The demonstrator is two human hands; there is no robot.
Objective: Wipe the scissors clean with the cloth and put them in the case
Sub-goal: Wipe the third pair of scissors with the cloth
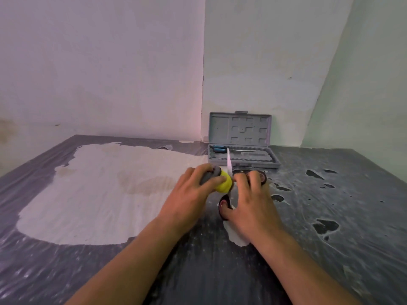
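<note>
My right hand (pixel 251 201) holds the scissors (pixel 229 164) by their dark red-rimmed handles, thumb through the near loop; the pale blade points up and away toward the case. My left hand (pixel 191 194) grips a yellow and grey cloth (pixel 224 183) bunched against the blade just above the pivot. The grey plastic case (pixel 242 159) lies open at the back against the wall corner, lid upright, a blue-handled tool in its tray.
The table (pixel 330 216) has a dark, worn covering with a large pale peeled patch on the left and small torn holes on the right. Walls close in behind and on the right.
</note>
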